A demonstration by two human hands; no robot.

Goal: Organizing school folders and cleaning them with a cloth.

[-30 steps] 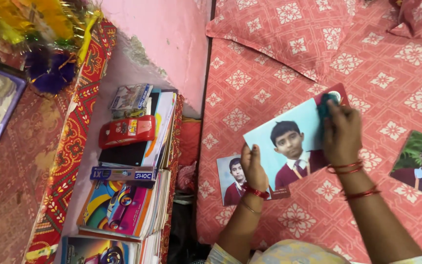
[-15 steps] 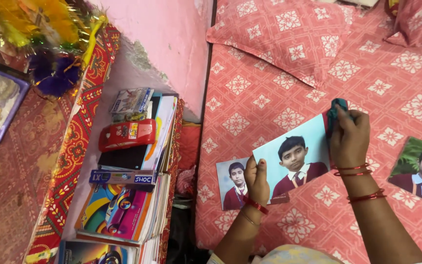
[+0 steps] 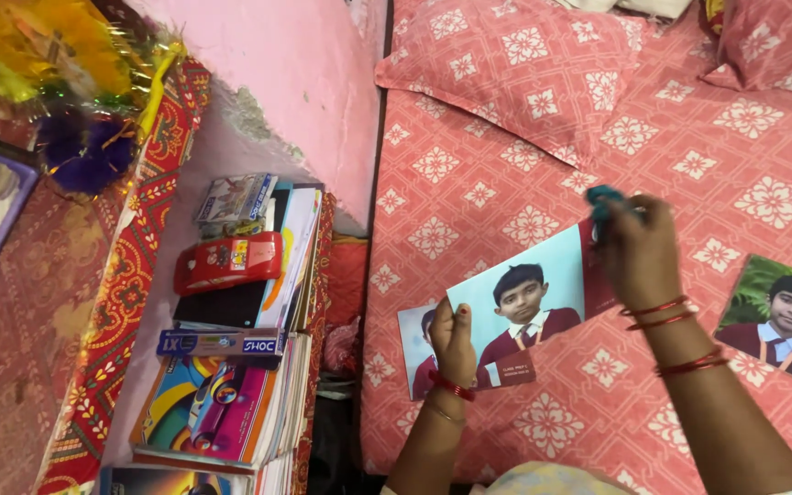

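Note:
My left hand (image 3: 454,341) grips the lower left edge of a large portrait photo (image 3: 532,289) with a pale blue background, holding it tilted above the bed. My right hand (image 3: 639,249) is closed on a small teal cloth (image 3: 601,200) and presses it against the photo's upper right corner. A smaller portrait photo (image 3: 412,353) lies on the red patterned bedsheet (image 3: 717,165), partly hidden behind the large one and my left hand. Red bangles circle both wrists.
Another photo (image 3: 786,321) lies on the bed at right. Two pillows (image 3: 524,64) sit at the bed's head. Left of the bed, a shelf holds stacked books (image 3: 222,403), a red toy car (image 3: 228,261) and a long box (image 3: 220,344). A pink wall (image 3: 295,82) rises behind.
The large photo and both hands have shifted a little left and lower in view. My right hand with the cloth stays at the photo's upper right corner.

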